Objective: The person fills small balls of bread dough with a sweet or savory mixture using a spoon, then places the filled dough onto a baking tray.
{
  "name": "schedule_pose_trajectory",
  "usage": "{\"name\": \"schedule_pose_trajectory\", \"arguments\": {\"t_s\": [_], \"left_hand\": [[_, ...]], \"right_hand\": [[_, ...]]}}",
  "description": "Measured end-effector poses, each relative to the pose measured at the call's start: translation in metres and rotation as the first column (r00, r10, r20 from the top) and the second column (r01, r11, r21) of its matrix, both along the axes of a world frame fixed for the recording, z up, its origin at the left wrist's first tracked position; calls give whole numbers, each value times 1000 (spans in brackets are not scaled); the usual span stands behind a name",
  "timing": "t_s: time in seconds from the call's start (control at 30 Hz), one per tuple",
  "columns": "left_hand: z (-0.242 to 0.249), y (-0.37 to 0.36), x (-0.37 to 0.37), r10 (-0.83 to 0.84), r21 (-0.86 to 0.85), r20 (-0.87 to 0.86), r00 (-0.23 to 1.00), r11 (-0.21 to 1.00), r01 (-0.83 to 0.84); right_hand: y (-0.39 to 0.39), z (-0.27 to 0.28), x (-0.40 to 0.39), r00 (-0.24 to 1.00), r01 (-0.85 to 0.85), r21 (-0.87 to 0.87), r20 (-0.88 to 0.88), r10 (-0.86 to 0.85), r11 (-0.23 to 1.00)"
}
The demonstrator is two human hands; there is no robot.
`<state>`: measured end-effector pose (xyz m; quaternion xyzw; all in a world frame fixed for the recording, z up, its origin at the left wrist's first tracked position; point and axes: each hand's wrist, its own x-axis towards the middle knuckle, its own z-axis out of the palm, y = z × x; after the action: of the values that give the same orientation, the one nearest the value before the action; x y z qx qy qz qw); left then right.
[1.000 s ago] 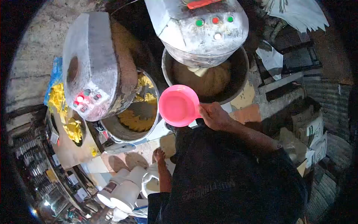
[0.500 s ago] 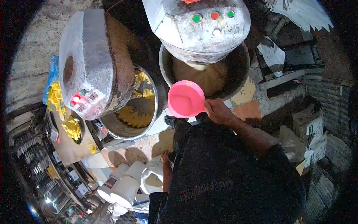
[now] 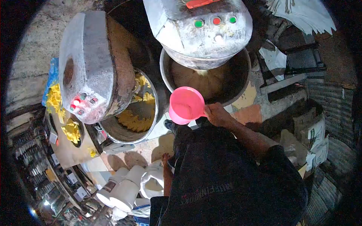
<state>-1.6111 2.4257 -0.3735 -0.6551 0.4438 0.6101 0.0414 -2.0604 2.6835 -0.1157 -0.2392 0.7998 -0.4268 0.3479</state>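
My right hand (image 3: 217, 113) is closed round the handle of a pink plastic dipper (image 3: 186, 104), held in front of the near rim of a mixer bowl (image 3: 241, 84). What the dipper contains, if anything, I cannot make out. Brownish contents (image 3: 200, 81) lie in that bowl, beneath the head of a large mixer (image 3: 205, 39) with green and red buttons. Low at my left side hangs my left hand (image 3: 165, 158), its fingers loosely apart and nothing visible in them. It is nearest to an open white bag or tub (image 3: 151, 184).
A second mixer (image 3: 88, 60) stands to the left, with yellow dough (image 3: 137, 120) in its bowl. More yellow material (image 3: 71, 131) lies on a board (image 3: 68, 154). White buckets (image 3: 126, 194) stand at lower left, sacks (image 3: 315, 139) at the right.
The pink dipper and my right hand sit slightly lower in view, a little farther from the mixer bowl. My left hand has shifted slightly to the left. The view has also shifted a little.
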Motion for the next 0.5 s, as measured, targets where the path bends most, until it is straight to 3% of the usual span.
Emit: {"name": "schedule_pose_trajectory", "arguments": {"t_s": [0.1, 0.27, 0.4, 0.5], "left_hand": [[4, -3, 4, -24, 4, 1, 1000, 1000, 24], [5, -8, 3, -60, 7, 7, 998, 998, 60], [10, -12, 2, -90, 2, 10, 996, 996, 90], [11, -15, 1, -112, 6, 16, 994, 994, 112]], "right_hand": [[-2, -4, 3, 996, 61, 60, 62, -65, 996], [-2, -6, 2, 997, -5, -27, -83, 3, 1000], [2, 0, -3, 996, -71, 20, -52, 72, 997], [2, -10, 0, 986, -89, -20, -146, 85, 996]]}}
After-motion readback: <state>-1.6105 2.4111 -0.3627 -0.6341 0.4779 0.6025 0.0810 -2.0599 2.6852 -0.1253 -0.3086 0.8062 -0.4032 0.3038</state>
